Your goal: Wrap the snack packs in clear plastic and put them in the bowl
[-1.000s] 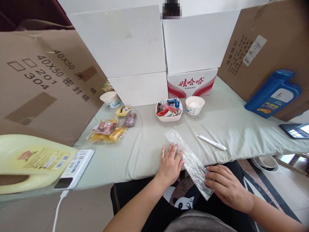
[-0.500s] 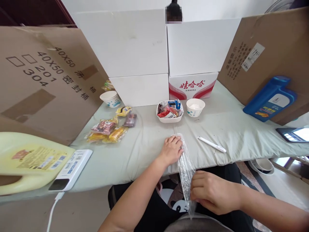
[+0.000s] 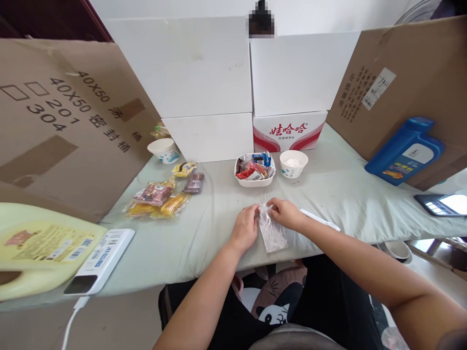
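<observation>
A clear crinkled plastic bag [image 3: 272,233] lies on the pale green cloth near the table's front edge. My left hand [image 3: 243,229] pinches its upper left corner. My right hand [image 3: 283,213] grips its upper right corner, so both hands hold the bag's top end between them. A white pen [image 3: 321,221] lies just right of my right hand, partly hidden by the wrist. A white bowl of small wrapped packets [image 3: 254,170] and a paper cup [image 3: 294,163] stand just beyond the hands.
Snack packets [image 3: 156,199] lie at left, with another paper cup [image 3: 164,149] behind. White boxes [image 3: 219,87] and cardboard panels wall the table. A yellow jug [image 3: 36,248] and white power strip [image 3: 98,260] sit front left; a blue jug [image 3: 404,150] and tablet [image 3: 440,204] right.
My right hand came up from my lap onto the table and met the left hand. The long bag, which hung over the table edge, now lies short on the cloth.
</observation>
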A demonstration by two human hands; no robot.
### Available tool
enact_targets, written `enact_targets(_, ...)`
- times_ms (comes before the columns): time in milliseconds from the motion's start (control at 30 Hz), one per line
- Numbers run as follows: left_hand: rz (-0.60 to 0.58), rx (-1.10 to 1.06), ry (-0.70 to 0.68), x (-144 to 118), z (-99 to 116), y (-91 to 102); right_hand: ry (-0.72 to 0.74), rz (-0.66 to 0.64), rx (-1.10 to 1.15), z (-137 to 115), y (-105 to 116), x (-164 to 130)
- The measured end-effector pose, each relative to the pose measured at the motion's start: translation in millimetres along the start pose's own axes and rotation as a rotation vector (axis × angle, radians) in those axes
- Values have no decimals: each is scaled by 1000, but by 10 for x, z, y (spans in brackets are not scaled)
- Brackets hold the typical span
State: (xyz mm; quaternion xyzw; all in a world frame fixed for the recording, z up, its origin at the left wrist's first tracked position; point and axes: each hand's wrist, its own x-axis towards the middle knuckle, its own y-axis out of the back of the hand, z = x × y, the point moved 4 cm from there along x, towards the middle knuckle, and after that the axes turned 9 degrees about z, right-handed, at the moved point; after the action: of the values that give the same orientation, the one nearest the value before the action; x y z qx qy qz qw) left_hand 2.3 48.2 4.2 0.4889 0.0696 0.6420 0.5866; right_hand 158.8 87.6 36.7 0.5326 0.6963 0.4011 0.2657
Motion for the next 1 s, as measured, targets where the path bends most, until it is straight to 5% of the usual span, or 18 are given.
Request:
enact_targets(400,1,33,-30,29,61,2,-13,29,-169,23,-144,66)
enact_targets(633,167,153,-50,44,199,91,32,46,-282,-29,-237,68)
enact_targets(800,-90,133,-163,29,300,-21,69,40,-367,-60,-272,37)
enact_targets(1000,-170,202,-99,4,250,-62,59,152,-472,127,40,-1)
